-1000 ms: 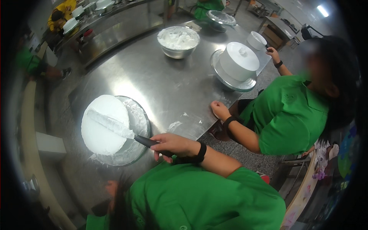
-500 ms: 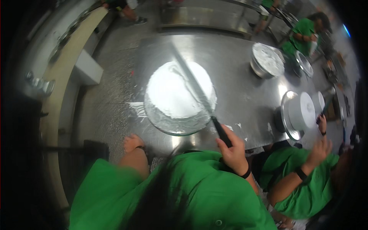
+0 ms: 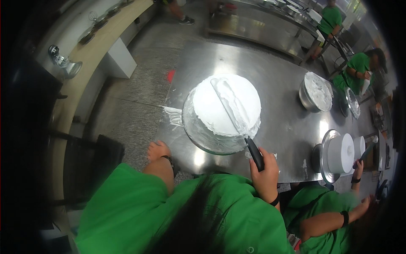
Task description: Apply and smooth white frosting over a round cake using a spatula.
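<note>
A round white-frosted cake (image 3: 203, 101) sits on a glass turntable (image 3: 207, 146) whose near rim is smeared with cream. My right hand (image 3: 265, 175) is wrapped around the black handle of an icing spatula (image 3: 255, 155). Its long blade lies across the cake's top from the near right edge toward the far left, with a thick ridge of cream along it. At the table's near left corner, my left hand (image 3: 158, 151) has its fingers loosely apart and holds nothing. It is away from the turntable.
Cream is smeared on the steel table (image 3: 279, 114) left of the turntable. A metal bowl of cream (image 3: 315, 92) stands at right. Close on my right, a co-worker (image 3: 323, 211) works beside another white cake (image 3: 341, 153). A stand mixer (image 3: 63, 62) is on the left counter.
The spatula blade, blurred above the cake before, now lies along its top with cream gathered beside it. My view has shifted, so the table appears farther right. The left hand stays near the corner.
</note>
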`<state>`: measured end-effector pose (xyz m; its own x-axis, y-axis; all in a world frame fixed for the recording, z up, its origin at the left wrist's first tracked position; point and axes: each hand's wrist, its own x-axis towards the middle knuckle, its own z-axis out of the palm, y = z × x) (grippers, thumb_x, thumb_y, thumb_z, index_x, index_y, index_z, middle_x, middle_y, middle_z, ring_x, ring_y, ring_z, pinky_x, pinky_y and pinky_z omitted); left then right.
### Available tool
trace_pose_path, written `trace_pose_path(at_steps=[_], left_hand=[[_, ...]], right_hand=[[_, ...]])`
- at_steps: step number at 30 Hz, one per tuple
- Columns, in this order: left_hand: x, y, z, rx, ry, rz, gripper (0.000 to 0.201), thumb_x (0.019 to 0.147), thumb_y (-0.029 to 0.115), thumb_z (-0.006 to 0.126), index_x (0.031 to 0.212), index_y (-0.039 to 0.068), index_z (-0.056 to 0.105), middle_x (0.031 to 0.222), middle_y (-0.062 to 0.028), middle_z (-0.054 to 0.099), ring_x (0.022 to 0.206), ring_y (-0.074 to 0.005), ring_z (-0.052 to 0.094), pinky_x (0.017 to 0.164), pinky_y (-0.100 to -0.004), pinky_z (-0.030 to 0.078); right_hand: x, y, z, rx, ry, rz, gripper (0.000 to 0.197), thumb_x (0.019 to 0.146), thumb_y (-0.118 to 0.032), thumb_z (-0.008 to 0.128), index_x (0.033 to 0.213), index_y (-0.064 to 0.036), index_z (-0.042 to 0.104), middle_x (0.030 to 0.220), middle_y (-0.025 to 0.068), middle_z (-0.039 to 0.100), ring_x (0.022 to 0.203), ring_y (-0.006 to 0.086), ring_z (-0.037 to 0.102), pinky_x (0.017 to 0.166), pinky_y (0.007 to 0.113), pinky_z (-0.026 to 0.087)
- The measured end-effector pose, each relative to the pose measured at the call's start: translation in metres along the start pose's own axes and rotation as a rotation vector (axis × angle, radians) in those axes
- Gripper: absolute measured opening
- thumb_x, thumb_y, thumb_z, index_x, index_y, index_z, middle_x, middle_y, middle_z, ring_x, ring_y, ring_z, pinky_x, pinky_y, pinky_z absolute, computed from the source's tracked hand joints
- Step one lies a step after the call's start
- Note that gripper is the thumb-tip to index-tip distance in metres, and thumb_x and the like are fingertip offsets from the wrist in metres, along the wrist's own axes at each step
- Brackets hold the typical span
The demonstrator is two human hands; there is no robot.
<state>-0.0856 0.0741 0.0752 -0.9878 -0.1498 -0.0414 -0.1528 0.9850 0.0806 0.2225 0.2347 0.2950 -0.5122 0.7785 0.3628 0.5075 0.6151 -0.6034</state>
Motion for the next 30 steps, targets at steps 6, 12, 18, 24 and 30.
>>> trace_pose_path(at_steps=[6, 12, 18, 24, 30], left_hand=[[0.000, -0.007, 0.009, -0.138, 0.096, 0.059, 0.046, 0.090, 0.042, 0.044, 0.117, 0.006, 0.054, 0.117, -0.0141, 0.059, 0.110, -0.0314, 0.054, 0.094, -0.0483, 0.038], [-0.003, -0.007, 0.007, -0.121, 0.023, 0.022, 0.049, 0.089, 0.042, 0.047, 0.122, 0.006, 0.053, 0.120, -0.0150, 0.058, 0.113, -0.0317, 0.052, 0.096, -0.0494, 0.036], [-0.007, -0.007, 0.000, -0.164, 0.017, 0.024, 0.043, 0.089, 0.042, 0.045, 0.113, 0.007, 0.055, 0.116, -0.0135, 0.060, 0.110, -0.0311, 0.054, 0.094, -0.0490, 0.037], [-0.005, -0.004, 0.001, -0.089, -0.011, 0.008, 0.043, 0.089, 0.043, 0.043, 0.111, 0.008, 0.055, 0.116, -0.0127, 0.060, 0.110, -0.0294, 0.054, 0.093, -0.0485, 0.037], [-0.003, -0.007, 0.007, -0.136, 0.004, 0.033, 0.042, 0.089, 0.042, 0.043, 0.112, 0.007, 0.055, 0.117, -0.0123, 0.060, 0.111, -0.0290, 0.054, 0.093, -0.0479, 0.037]], right_hand=[[0.002, 0.022, -0.002, 0.596, -0.285, 0.425, 0.034, 0.085, -0.014, 0.068, 0.114, 0.0007, 0.060, 0.065, 0.0051, 0.056, 0.055, 0.0153, 0.050, 0.054, 0.029, 0.041], [0.017, 0.021, -0.015, 1.013, -0.715, 0.733, 0.037, 0.095, -0.019, 0.055, 0.125, 0.0014, 0.048, 0.075, 0.0085, 0.064, 0.053, 0.0141, 0.058, 0.051, 0.024, 0.046], [0.003, 0.010, -0.011, 0.788, -0.594, 0.510, 0.030, 0.089, -0.012, 0.063, 0.114, 0.0035, 0.055, 0.073, 0.0060, 0.065, 0.054, 0.0098, 0.057, 0.052, 0.022, 0.046], [-0.001, -0.017, -0.021, 0.653, -0.216, 0.437, 0.027, 0.084, 0.000, 0.062, 0.111, 0.0052, 0.059, 0.072, 0.0054, 0.063, 0.054, 0.0093, 0.056, 0.051, 0.024, 0.044], [-0.001, -0.006, -0.011, 0.259, 0.149, 0.082, 0.035, 0.079, -0.001, 0.064, 0.114, 0.0016, 0.059, 0.088, 0.0115, 0.063, 0.073, 0.0208, 0.061, 0.065, 0.031, 0.048]])
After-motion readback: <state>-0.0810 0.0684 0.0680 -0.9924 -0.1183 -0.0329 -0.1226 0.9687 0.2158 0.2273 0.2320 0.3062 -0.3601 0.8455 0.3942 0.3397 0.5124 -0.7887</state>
